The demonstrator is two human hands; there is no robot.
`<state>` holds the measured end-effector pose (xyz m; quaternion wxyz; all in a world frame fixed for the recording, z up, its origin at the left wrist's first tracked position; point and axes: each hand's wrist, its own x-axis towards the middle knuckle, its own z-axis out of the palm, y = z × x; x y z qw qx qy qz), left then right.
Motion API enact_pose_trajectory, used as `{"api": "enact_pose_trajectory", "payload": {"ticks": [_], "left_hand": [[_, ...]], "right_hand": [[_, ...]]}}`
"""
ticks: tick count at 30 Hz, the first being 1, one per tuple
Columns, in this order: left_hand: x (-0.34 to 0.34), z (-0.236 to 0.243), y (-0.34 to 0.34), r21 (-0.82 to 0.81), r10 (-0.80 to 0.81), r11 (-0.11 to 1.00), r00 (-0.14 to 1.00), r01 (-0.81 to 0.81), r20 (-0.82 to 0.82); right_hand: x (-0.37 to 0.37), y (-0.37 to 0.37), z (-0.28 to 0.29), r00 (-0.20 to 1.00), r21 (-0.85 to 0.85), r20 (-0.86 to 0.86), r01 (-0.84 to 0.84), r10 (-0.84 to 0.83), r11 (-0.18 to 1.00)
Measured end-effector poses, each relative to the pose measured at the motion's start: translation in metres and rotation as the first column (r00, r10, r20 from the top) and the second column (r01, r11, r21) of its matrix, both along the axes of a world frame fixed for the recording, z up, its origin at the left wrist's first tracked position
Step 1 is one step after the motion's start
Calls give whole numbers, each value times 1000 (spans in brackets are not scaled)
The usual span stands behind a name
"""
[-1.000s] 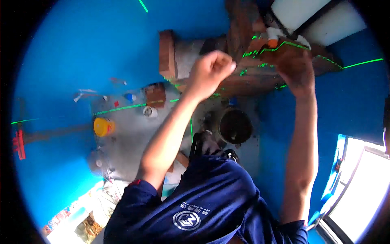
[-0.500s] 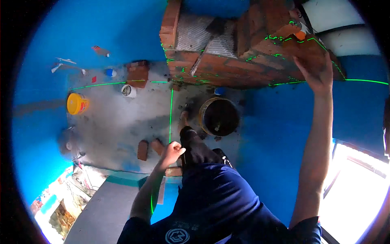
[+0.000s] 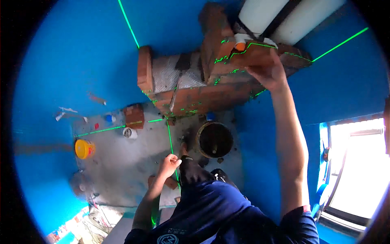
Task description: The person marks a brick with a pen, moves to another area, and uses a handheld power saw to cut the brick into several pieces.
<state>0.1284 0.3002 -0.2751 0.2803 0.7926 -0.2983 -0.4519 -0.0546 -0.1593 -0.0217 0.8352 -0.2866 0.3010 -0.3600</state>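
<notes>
My right arm reaches up to the top of the red brick wall (image 3: pixel 203 99). There my right hand (image 3: pixel 269 74) has its thumb and fingers around the near side of a brick (image 3: pixel 258 55). A green laser line crosses that brick. Close to its left end is a white pipe fitting with an orange plug (image 3: pixel 240 46). Low in front of my body, my left hand (image 3: pixel 170 166) hangs with its fingers curled, and I see nothing in it.
Thick white pipes (image 3: pixel 264 16) rise behind the wall. On the floor are a dark-filled round bucket (image 3: pixel 214 140), a yellow bucket (image 3: pixel 84 149), a small white bucket (image 3: pixel 130 133) and loose bricks (image 3: pixel 134 116). A bright window (image 3: pixel 357 162) is at the right.
My view has swung up and to the right, so the wall and floor sit lower in it. My right hand stays at the brick beside the orange plug. The left remains low and curled.
</notes>
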Motion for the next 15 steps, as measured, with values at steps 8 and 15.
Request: {"api": "enact_pose_trajectory", "payload": {"ticks": [8,15], "left_hand": [[27,2,-9,56,-144,988,989,145,-14],[15,54,-68,94,-298,952,953,293,48]], "right_hand": [[10,4,-3,997,57,24,75,-76,996],[-3,-6,-12,993,109,-18,120,-119,987]]}}
